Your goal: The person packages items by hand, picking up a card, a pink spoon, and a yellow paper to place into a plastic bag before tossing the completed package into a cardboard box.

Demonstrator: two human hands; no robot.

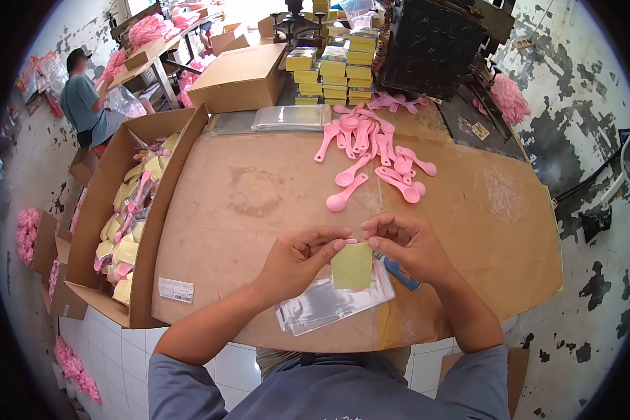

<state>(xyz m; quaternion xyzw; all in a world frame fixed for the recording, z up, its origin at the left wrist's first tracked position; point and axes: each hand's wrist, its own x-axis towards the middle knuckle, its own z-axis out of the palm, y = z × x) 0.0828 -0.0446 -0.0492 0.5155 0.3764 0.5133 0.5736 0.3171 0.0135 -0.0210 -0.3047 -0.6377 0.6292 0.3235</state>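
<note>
- The cardboard-covered tabletop [224, 227] stretches wide either side of the forearms; its near edge curves along the person's waist.
- An open carton [166, 210] walls off the table's left side; packets inside overlap, some hard to make out.
- Pink spoons [360, 136] heap beyond the hands, covering one another.
- Clear plastic sleeves [322, 306] lie near the front edge, partly under the card.
- The left hand [304, 255] pinches the card's upper left corner.
- The right hand [406, 245] meets the upper right corner; whether it grips, I cannot tell.
- The yellow card [352, 267] hangs upright between both hands.
- A blue packet [404, 276] is half hidden below the right hand.
</note>
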